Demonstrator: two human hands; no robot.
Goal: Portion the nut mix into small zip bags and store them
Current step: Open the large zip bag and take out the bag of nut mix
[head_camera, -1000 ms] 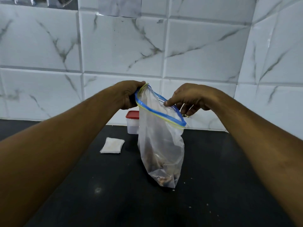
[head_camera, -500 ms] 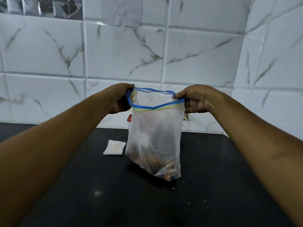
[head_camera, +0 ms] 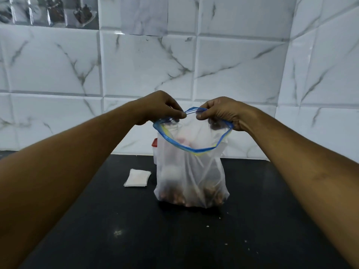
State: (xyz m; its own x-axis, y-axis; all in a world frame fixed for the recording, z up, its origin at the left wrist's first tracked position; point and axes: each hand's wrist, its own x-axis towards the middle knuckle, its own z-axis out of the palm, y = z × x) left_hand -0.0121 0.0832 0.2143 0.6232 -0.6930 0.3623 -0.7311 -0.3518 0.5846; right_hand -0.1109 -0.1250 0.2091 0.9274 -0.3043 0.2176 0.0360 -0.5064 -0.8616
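Observation:
A clear zip bag (head_camera: 191, 171) with a blue and yellow zip strip stands on the black counter (head_camera: 174, 239), its mouth wide open toward me. Brown nut mix (head_camera: 194, 197) fills its bottom. My left hand (head_camera: 161, 107) pinches the far rim of the bag between thumb and fingers. My right hand (head_camera: 219, 112) pinches the same far rim a little to the right, with its other fingers curled round the bag's right corner. A flat stack of small white bags (head_camera: 137, 178) lies on the counter to the left of the big bag.
A small clear container with a red lid (head_camera: 154, 147) stands behind the bag against the marble-tiled wall (head_camera: 136, 65), mostly hidden. Crumbs lie scattered on the counter at the front right.
The bag has come down from hanging above the counter to standing on it. Both hands have shifted inward along the rim and now pinch its far side close together, with the mouth opened wider.

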